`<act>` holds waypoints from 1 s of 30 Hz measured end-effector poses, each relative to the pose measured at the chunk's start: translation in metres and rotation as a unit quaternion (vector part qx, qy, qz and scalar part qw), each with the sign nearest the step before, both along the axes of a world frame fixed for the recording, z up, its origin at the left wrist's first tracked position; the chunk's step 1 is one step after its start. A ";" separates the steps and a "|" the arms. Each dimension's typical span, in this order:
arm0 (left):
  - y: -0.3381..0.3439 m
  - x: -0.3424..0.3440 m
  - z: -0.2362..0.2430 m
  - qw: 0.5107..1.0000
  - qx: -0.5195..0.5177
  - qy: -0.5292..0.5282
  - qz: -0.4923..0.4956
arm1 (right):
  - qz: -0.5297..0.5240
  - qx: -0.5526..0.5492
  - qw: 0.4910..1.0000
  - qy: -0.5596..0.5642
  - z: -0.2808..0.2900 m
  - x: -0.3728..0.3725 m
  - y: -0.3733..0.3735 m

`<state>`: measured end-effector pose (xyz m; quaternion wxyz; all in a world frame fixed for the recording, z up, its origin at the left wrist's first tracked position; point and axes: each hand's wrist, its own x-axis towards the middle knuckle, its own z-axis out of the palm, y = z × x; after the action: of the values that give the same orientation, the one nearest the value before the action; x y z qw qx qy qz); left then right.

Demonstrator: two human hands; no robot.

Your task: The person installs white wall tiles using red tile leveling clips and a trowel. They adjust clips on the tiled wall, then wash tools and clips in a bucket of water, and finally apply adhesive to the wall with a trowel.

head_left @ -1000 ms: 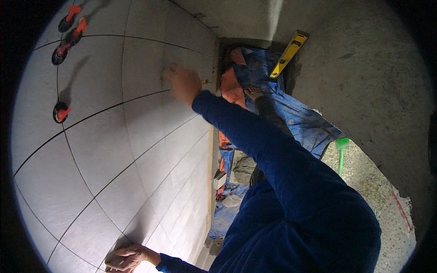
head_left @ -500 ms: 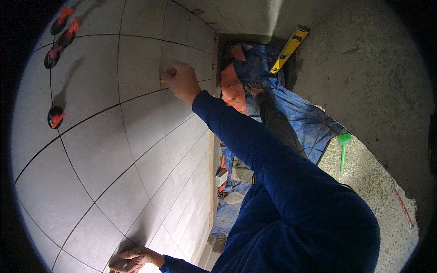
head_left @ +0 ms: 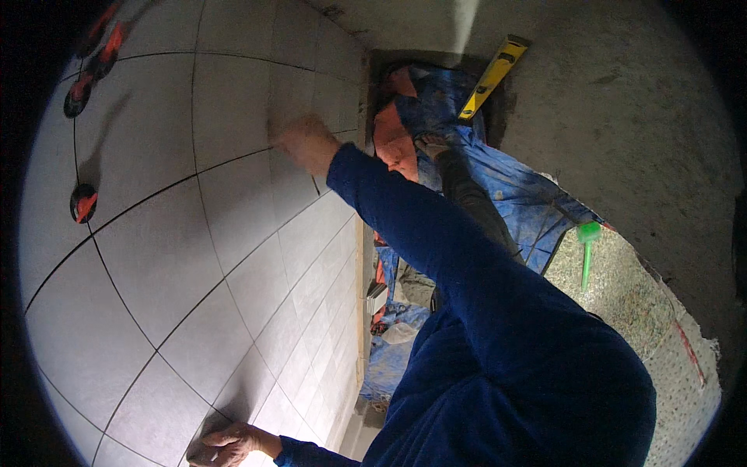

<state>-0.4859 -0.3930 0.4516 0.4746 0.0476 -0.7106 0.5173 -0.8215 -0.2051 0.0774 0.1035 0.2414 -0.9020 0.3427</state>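
Pale tiles (head_left: pixel 159 257) with dark joints cover the surface along the left. My right hand (head_left: pixel 311 144) is up at the far tiles, close to a joint; motion smears its fingers. They look bent together at the tile, and anything small between them is too blurred to make out. A short dark line shows on the tiles just below that hand. Low in the view, my left hand (head_left: pixel 229 444) rests near the tiles with its fingers curled, beside its own dark shadow. What those fingers hold, if anything, is hidden; the picture's lower edge cuts the hand.
Several black discs with red levers (head_left: pixel 83 204) sit on the tiles at far left. A yellow spirit level (head_left: pixel 494 78) leans beyond my arm. Crumpled blue sheeting (head_left: pixel 513 198) covers the ground under my leg. A green-handled brush (head_left: pixel 587 257) lies on the speckled floor (head_left: pixel 615 296).
My right hand has turned blurred at nearly the same place on the tiles; a yellowish bit seen by its fingertips no longer shows. My left hand has hardly moved. The view has shifted slightly.
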 end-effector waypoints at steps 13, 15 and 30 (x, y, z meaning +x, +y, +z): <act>-0.015 -0.021 -0.009 1.000 -0.009 -0.021 -0.003 | -0.075 -0.283 0.892 -0.344 -0.016 -0.008 -0.030; -0.018 -0.024 -0.010 1.000 -0.014 -0.015 0.008 | -0.080 -0.166 0.936 -0.301 -0.026 -0.029 -0.024; -0.048 -0.040 -0.021 0.999 -0.013 -0.007 0.028 | -0.126 -0.409 0.876 -0.224 -0.003 -0.065 -0.032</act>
<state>-0.5261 -0.4409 0.4310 0.4557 0.0577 -0.7051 0.5402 -0.8866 -0.2374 0.0746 0.0304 -0.0209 -0.7036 0.7097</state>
